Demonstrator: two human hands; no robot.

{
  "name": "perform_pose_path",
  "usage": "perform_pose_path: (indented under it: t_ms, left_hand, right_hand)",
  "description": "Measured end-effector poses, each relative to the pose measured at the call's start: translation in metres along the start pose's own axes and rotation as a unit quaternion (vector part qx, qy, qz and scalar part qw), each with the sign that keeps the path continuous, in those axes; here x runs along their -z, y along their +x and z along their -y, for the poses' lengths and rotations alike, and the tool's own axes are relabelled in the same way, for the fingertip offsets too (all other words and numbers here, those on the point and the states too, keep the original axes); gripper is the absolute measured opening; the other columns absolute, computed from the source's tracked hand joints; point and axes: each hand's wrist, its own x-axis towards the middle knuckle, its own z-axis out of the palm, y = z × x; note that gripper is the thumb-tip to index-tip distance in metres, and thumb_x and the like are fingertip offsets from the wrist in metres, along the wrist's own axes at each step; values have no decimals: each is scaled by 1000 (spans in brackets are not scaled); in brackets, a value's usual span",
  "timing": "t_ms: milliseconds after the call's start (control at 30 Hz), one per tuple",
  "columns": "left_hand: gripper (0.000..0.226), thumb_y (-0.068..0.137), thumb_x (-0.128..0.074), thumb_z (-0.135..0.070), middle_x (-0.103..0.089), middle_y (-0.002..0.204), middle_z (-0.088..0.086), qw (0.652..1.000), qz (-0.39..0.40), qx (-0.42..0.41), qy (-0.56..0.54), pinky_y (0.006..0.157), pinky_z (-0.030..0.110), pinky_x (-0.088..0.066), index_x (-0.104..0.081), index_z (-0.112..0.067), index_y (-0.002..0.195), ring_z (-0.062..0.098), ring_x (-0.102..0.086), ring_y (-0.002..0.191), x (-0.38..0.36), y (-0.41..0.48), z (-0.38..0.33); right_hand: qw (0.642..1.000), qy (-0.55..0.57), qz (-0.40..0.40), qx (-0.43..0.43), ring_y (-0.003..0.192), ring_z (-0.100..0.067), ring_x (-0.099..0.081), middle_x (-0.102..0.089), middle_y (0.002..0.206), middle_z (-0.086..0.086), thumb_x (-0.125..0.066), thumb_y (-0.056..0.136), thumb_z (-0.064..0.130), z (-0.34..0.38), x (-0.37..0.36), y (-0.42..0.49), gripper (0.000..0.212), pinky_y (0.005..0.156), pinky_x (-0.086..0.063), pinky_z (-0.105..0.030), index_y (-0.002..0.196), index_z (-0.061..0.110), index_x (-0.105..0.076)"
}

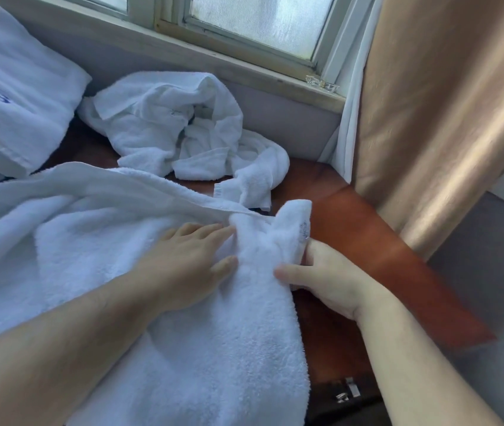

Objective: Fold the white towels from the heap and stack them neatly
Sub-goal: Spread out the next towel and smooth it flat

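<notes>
Centrally, towel point(229, 348) corner in pinch of right hand point(321, 281), flat left hand point(189, 259) atop.

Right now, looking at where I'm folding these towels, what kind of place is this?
Probably a hotel or guest room: folded white towels with a blue mark, a heavy tan curtain beside a frosted window, and a polished wooden table.

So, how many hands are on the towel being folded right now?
2. The left hand lies flat on the towel near its far right corner; the right hand grips that corner's edge.
</notes>
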Motion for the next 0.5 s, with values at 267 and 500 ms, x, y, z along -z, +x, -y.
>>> perform_pose_path:
  t_ms: [267, 500]
  left_hand:
    - [65, 95, -26, -64, -17, 162, -24, 1000, -5, -3, -4, 120, 34, -13, -14, -44, 155, 5, -11, 148, 0, 0, 1]
    - [65, 93, -23, -65, -16, 162, -24, 1000, -2, -1, -5, 118, 31, -10, -14, -46, 155, 5, -9, 147, 0, 0, 0]
  right_hand:
    - [979, 163, -112, 43, 115, -31, -67, -70, 123, -16, -47, 103, 33, -6, -12, -9, 39, 93, -56, -42, 126, 8, -66]
    - [927, 72, -367, -13, 88, -28, -69, -73, 97, -14, -60, 99, 16, 15, 58, 17, 19, 77, -54, -38, 99, 0, -71]
